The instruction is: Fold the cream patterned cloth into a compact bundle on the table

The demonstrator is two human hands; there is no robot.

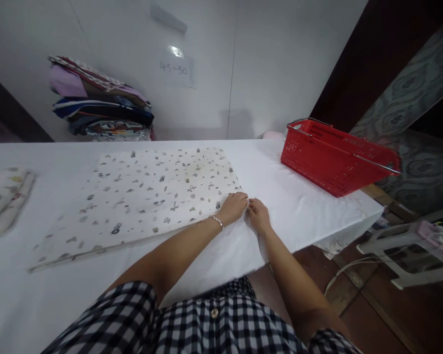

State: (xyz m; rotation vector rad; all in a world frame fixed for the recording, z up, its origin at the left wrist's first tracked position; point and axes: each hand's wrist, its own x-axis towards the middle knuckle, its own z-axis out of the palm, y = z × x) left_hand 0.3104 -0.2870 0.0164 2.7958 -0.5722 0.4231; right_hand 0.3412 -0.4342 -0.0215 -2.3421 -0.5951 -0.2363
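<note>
A white cloth with small grey printed figures [151, 191] lies folded flat on the white-covered table [214, 260]. At its near right corner, my left hand [235, 206] closes its fingers on the cloth's edge, a bracelet round the wrist. Close beside it, my right hand [258, 215] pinches the same corner with its fingertips. The two hands almost touch, and the bit of cloth between them is mostly hidden by the fingers.
To the right stands a red plastic basket [332, 157] with metal handles. Stacked folded clothes [103, 105] rest at the back left. Another folded printed cloth [7, 199] lies at the left edge. Beyond the table's right end is a plastic stool [402, 246] on the floor.
</note>
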